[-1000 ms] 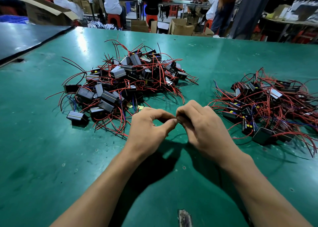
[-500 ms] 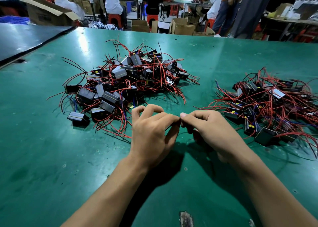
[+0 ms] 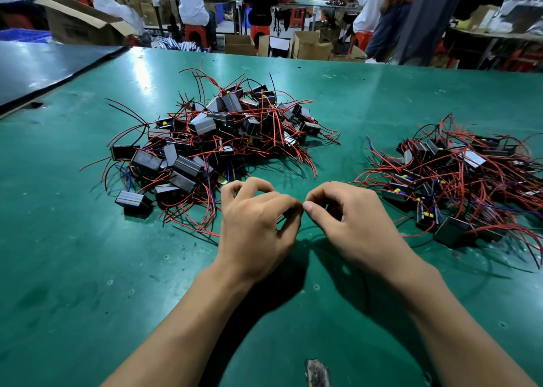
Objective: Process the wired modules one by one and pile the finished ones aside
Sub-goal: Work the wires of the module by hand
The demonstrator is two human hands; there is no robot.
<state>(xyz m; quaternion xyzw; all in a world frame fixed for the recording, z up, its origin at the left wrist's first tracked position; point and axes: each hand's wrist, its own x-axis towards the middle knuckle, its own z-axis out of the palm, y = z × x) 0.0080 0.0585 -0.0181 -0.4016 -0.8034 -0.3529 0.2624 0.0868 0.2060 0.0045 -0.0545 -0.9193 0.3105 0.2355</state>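
Two heaps of black box-shaped modules with red wires lie on the green table (image 3: 88, 269): a large pile (image 3: 223, 140) at the centre left and a smaller pile (image 3: 458, 175) at the right. Between them and nearer to me, my left hand (image 3: 255, 225) and my right hand (image 3: 349, 219) meet fingertip to fingertip just above the table. Both hands have curled fingers. A short piece of red wire (image 3: 280, 219) shows under my left fingers, pinched there. What my right fingers grip is mostly hidden; it appears to be the same module's wires.
A darker table (image 3: 44, 69) adjoins at the far left. Cardboard boxes (image 3: 311, 46) and seated people on red stools line the space beyond the far edge. A worn patch (image 3: 316, 372) marks the near edge.
Both hands stayed together at the same spot, working with the fingertips. My right fingers, stretched out half a second ago, have curled in again.
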